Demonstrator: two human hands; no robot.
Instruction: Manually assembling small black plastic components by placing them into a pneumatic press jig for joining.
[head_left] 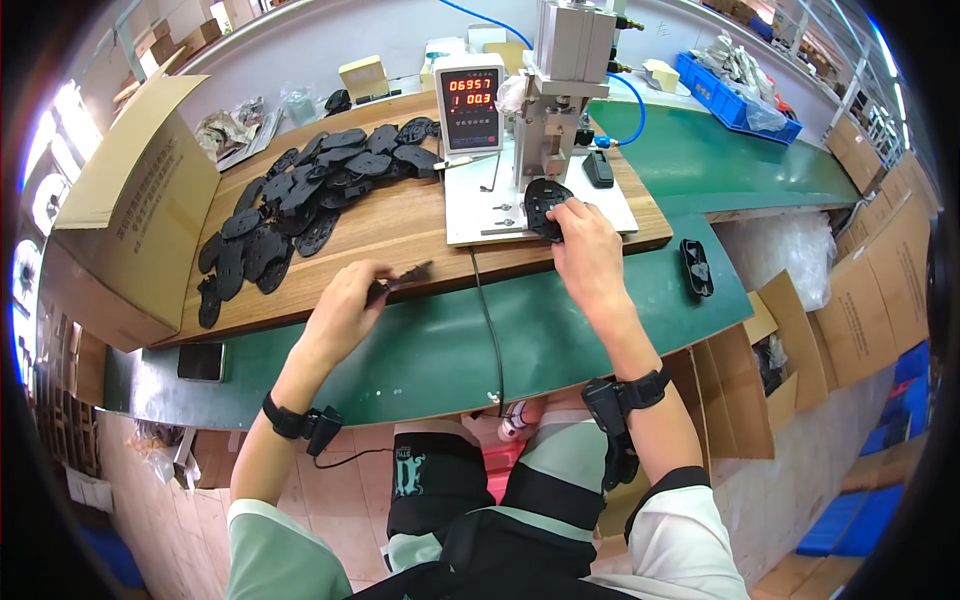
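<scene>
The right hand (588, 250) has its thumb and fingers closed on the near edge of a black, rounded plastic plate (541, 208), which sits under the silver metal press head (556, 125), over the white base plate (475, 205). The left hand (345, 297) pinches a second, thin black plastic piece (410, 277), seen nearly edge-on, between thumb and curled fingers above the front of the brown wooden board (380, 233). The right forearm reaches forward and slightly inward, back of the hand up; the left forearm angles inward, its hand well apart from the press and near the heaped black oval plastic plates (290, 200).
</scene>
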